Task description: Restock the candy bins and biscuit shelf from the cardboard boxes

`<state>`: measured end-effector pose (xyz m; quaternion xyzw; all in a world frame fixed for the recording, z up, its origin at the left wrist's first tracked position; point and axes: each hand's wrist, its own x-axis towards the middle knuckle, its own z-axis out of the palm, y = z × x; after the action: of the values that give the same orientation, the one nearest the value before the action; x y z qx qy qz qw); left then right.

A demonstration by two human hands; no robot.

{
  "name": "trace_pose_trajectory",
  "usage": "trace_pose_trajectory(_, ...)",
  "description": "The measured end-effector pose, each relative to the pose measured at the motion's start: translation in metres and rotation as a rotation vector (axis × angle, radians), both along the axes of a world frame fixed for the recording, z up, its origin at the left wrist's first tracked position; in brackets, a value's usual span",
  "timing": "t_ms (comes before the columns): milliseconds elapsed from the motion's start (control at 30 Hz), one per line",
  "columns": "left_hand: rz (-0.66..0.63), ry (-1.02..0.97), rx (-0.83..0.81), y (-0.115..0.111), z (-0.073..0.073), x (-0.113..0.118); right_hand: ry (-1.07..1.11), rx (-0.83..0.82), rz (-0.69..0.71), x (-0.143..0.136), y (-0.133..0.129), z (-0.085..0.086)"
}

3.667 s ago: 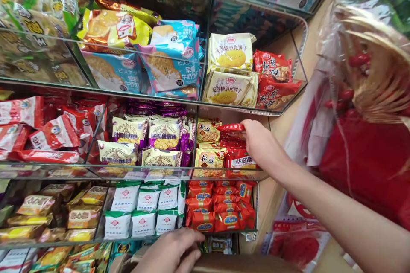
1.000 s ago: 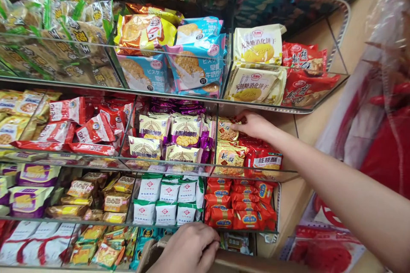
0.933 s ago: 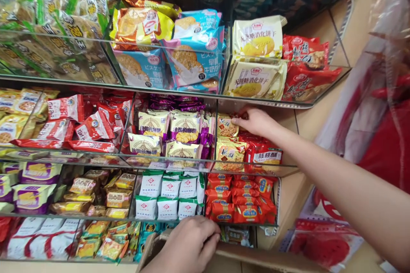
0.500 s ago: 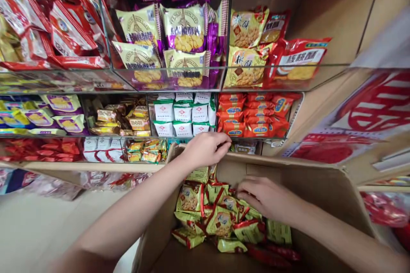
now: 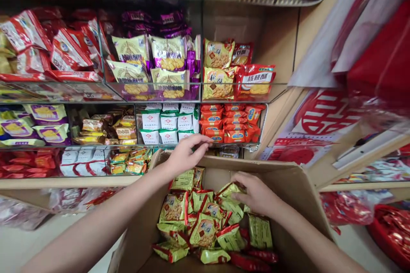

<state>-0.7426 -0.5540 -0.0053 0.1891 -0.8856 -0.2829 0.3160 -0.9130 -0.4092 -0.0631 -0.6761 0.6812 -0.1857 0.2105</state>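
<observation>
My right hand reaches into an open cardboard box, its fingers closed on a yellow-green biscuit packet. Several more biscuit packets, yellow with red edges, lie heaped loosely in the box below it. My left hand hovers around the far rim of the box. Its thumb is apart from its loosely bent fingers, and nothing shows between them. Behind that hand, red packets are stacked in a shelf compartment.
Clear-fronted shelves hold white and green packets, cream and purple biscuits and more yellow packets. A wooden partition borders them on the right. A red tub of wrapped sweets stands on the floor at far right.
The view has tilted upward and shifted right. My right hand has taken hold of a biscuit packet from the heap. My left thumb has come away from its fingers.
</observation>
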Motion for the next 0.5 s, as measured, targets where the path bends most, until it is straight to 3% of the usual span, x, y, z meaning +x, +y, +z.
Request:
trace_pose_trajectory(100,-0.014,0.192,0.487,0.028,0.005,0.004,-0.255,-0.331,0.001,0.009,0.020,0.034)
trace_pose_trajectory(200,-0.071,0.038,0.939,0.054,0.010,0.003,-0.554,-0.605,0.071,0.016,0.036,0.049)
trace_pose_trajectory(267,-0.150,-0.016,1.180,0.064,0.013,-0.002,-0.590,-0.627,0.059,0.020,0.040,0.050)
trace_pose_trajectory(333,-0.182,0.104,1.235,0.067,0.015,-0.009,-0.671,-0.609,-0.103,0.023,0.038,0.046)
trace_pose_trajectory(433,-0.115,0.377,0.994,0.067,0.015,-0.022,-1.030,-0.489,-0.419,0.029,0.028,0.042)
trace_pose_trajectory(500,-0.107,0.466,0.856,0.067,0.015,-0.031,-1.045,-0.473,-0.491,0.032,0.019,0.043)
